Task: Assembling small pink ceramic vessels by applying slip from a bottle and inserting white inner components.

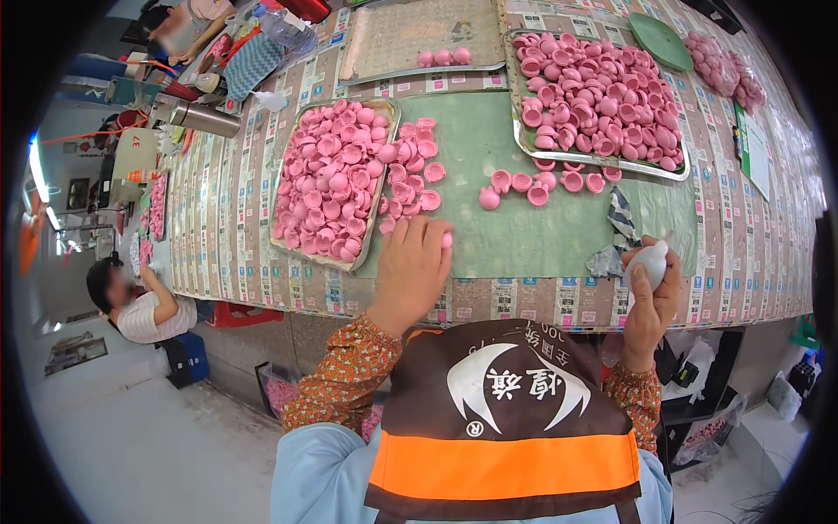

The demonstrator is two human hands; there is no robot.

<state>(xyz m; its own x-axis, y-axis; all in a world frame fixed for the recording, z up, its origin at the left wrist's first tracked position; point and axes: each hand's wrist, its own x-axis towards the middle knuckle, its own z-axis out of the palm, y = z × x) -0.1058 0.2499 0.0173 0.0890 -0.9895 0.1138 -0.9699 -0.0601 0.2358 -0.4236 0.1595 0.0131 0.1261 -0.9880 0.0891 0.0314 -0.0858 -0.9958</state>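
Observation:
At the table's near edge, my left hand (412, 269) has its fingers curled down beside the loose pink shells. A small pink piece (447, 240) shows at its fingertips; most of it is hidden. My right hand (650, 306) is wrapped round a white, bulb-shaped squeeze bottle (649, 264) with a thin tip pointing away from me. A crumpled black-and-white wrapper (621, 214) lies just left of that bottle. Between my hands and farther out, several pink hollow shells (521, 182) rest on a green mat (476, 240).
A tray (278, 223) heaped with pink shells stands at left, another tray (611, 164) at far right. A third tray (423, 39) holds a few pink balls. A steel flask (196, 114) lies at far left, near a green plate (661, 41) across the table. Another person (144, 310) sits at left.

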